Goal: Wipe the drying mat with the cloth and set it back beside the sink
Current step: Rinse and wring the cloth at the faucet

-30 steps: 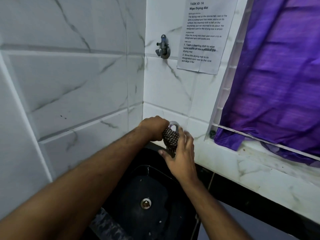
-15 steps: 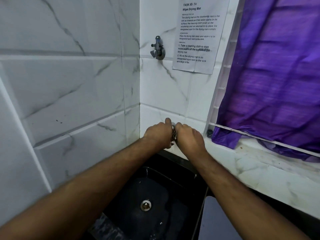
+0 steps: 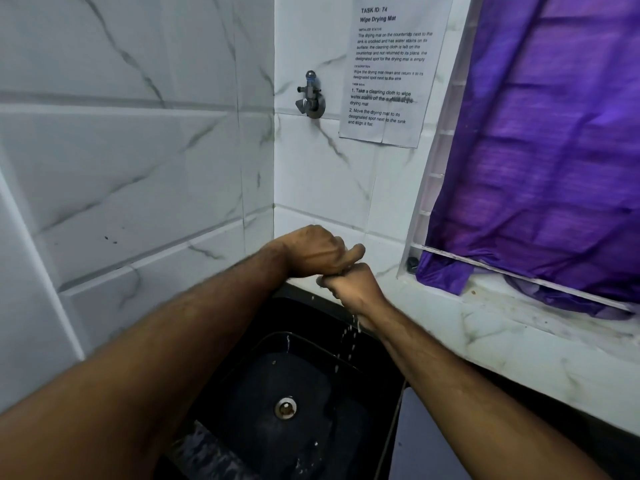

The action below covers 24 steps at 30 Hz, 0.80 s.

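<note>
Sink: black square basin [image 3: 242, 393], round metal drain [image 3: 285, 407], water drops falling in.
Hands: left hand [image 3: 311, 252] and right hand [image 3: 353, 289] clenched together, wringing a cloth hidden between them.
Wall: metal tap [image 3: 310, 97].
Paper notice [image 3: 388, 69]: "TASK ID: 74, Wipe Drying Mat".
Window: purple curtain [image 3: 540, 150].

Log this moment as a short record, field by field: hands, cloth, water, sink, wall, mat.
left hand: left hand fisted above the right, grip closed on the cloth
right hand: right hand fisted just below, grip on the same cloth
cloth: almost hidden between the fists, only a sliver shows
water: drops falling from the hands
sink: black sink with metal drain, below the hands
wall: tap and task sheet on white tiles
mat: not in view
</note>
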Tool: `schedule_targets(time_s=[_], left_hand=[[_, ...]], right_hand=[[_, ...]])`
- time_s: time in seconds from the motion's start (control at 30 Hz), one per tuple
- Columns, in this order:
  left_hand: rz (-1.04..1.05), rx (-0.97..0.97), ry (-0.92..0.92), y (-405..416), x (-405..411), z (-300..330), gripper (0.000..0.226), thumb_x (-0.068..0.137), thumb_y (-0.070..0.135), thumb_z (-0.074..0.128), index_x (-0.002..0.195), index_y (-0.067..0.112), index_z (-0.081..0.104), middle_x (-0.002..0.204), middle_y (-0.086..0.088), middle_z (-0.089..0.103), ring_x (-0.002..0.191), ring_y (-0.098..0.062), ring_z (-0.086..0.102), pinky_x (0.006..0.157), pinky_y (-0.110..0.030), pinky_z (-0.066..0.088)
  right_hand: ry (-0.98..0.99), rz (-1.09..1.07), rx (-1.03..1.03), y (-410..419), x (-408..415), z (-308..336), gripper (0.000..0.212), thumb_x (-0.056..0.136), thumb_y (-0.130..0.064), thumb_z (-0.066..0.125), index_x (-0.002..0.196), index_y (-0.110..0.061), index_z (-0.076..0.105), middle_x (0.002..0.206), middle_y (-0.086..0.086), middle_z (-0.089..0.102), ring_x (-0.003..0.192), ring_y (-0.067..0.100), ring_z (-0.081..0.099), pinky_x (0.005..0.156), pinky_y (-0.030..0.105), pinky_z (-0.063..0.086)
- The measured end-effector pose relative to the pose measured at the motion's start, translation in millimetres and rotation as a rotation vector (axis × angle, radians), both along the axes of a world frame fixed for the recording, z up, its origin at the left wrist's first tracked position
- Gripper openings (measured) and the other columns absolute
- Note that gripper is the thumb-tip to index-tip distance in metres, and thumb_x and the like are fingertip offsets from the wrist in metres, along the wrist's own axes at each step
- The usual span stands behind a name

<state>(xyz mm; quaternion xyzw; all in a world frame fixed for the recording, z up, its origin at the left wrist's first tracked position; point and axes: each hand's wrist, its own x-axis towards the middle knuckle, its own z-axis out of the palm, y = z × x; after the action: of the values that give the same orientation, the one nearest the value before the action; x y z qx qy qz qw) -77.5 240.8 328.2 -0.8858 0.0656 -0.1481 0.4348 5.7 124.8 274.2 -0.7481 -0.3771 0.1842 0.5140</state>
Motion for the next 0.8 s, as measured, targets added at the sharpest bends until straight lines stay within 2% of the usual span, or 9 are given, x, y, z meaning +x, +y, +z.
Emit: schedule_targets(time_s=[0.07, 0.17, 0.23, 0.33, 0.43, 0.57, 0.63, 0.7, 0.8], left_hand=[[-0.061, 0.089, 0.022, -0.5, 1.4, 4.4, 0.028, 0.099, 0.013, 0.026, 0.115, 0.006, 0.047, 0.065, -0.005, 0.052, 0.044, -0.023, 0.052, 0.041, -0.028, 0.034], [-0.061, 0.149, 0.066, -5.4, -2.0, 7.2, 0.027, 0.093, 0.005, 0.031, 0.113, 0.007, 0.05, 0.062, -0.003, 0.048, 0.043, -0.022, 0.049, 0.042, -0.028, 0.033], [-0.037, 0.155, 0.116, -6.1, -4.3, 8.7, 0.02, 0.091, 0.003, 0.042, 0.109, 0.007, 0.051, 0.061, -0.002, 0.042, 0.042, -0.022, 0.045, 0.041, -0.027, 0.032], [-0.002, 0.146, 0.135, -2.3, -6.5, 15.3, 0.014, 0.09, 0.009, 0.054, 0.103, 0.009, 0.048, 0.06, -0.002, 0.051, 0.041, -0.023, 0.047, 0.041, -0.027, 0.027], [0.055, 0.175, 0.168, -0.1, -7.0, 29.5, 0.016, 0.094, 0.011, 0.051, 0.109, 0.009, 0.045, 0.064, -0.001, 0.053, 0.047, -0.025, 0.046, 0.043, -0.028, 0.024], [0.174, 0.192, 0.178, -1.8, -12.7, 64.1, 0.012, 0.101, 0.014, 0.039, 0.113, 0.011, 0.041, 0.083, -0.005, 0.067, 0.066, -0.03, 0.062, 0.053, -0.034, 0.036], [0.29, 0.205, 0.125, -7.9, -14.4, 81.9, 0.015, 0.103, 0.015, 0.04, 0.114, 0.011, 0.049, 0.093, -0.005, 0.071, 0.08, -0.03, 0.069, 0.058, -0.034, 0.038], [0.497, 0.126, 0.054, -16.5, -13.1, 98.2, 0.018, 0.102, 0.012, 0.045, 0.113, 0.012, 0.06, 0.103, -0.003, 0.072, 0.091, -0.028, 0.07, 0.064, -0.032, 0.044], [0.779, -0.015, 0.008, -26.0, -10.1, 116.3, 0.019, 0.093, 0.004, 0.053, 0.103, 0.011, 0.068, 0.102, -0.003, 0.07, 0.091, -0.029, 0.072, 0.069, -0.033, 0.054]], right_hand=[[0.187, 0.032, 0.003, -2.9, -5.1, -4.9, 0.018, 0.079, -0.018, 0.075, 0.091, -0.012, 0.062, 0.052, -0.006, 0.046, 0.035, 0.004, 0.037, 0.038, 0.021, 0.026], [0.335, 0.116, 0.005, -2.8, -8.8, -14.1, 0.016, 0.083, -0.024, 0.074, 0.089, -0.012, 0.066, 0.051, -0.005, 0.037, 0.041, 0.008, 0.027, 0.042, 0.023, 0.018], [0.369, 0.134, 0.031, 0.5, -10.2, -17.7, 0.016, 0.083, -0.026, 0.075, 0.082, -0.016, 0.063, 0.054, -0.004, 0.033, 0.044, 0.009, 0.024, 0.043, 0.025, 0.016], [0.391, 0.176, 0.066, 5.5, -14.3, -13.5, 0.022, 0.083, -0.026, 0.075, 0.07, -0.02, 0.058, 0.057, -0.003, 0.029, 0.046, 0.009, 0.021, 0.043, 0.024, 0.014], [0.419, 0.226, 0.111, 14.3, -18.1, -0.9, 0.033, 0.087, -0.023, 0.071, 0.062, -0.025, 0.05, 0.055, -0.005, 0.028, 0.047, 0.01, 0.019, 0.043, 0.023, 0.013], [0.378, 0.244, 0.154, 34.6, -25.1, 27.6, 0.019, 0.085, -0.021, 0.069, 0.088, -0.015, 0.051, 0.055, -0.005, 0.031, 0.048, 0.011, 0.023, 0.044, 0.025, 0.014], [0.341, 0.27, 0.157, 40.4, -25.1, 48.2, 0.015, 0.087, -0.016, 0.065, 0.081, -0.015, 0.052, 0.054, -0.005, 0.034, 0.046, 0.009, 0.026, 0.042, 0.023, 0.017], [0.257, 0.29, 0.126, 45.9, -24.0, 70.3, 0.019, 0.085, -0.011, 0.058, 0.07, -0.018, 0.047, 0.051, -0.005, 0.037, 0.045, 0.009, 0.027, 0.043, 0.022, 0.018], [0.02, 0.312, 0.061, 48.7, -32.3, 102.8, 0.01, 0.074, -0.01, 0.041, 0.067, -0.016, 0.038, 0.046, -0.007, 0.034, 0.052, 0.015, 0.019, 0.055, 0.031, 0.012]])
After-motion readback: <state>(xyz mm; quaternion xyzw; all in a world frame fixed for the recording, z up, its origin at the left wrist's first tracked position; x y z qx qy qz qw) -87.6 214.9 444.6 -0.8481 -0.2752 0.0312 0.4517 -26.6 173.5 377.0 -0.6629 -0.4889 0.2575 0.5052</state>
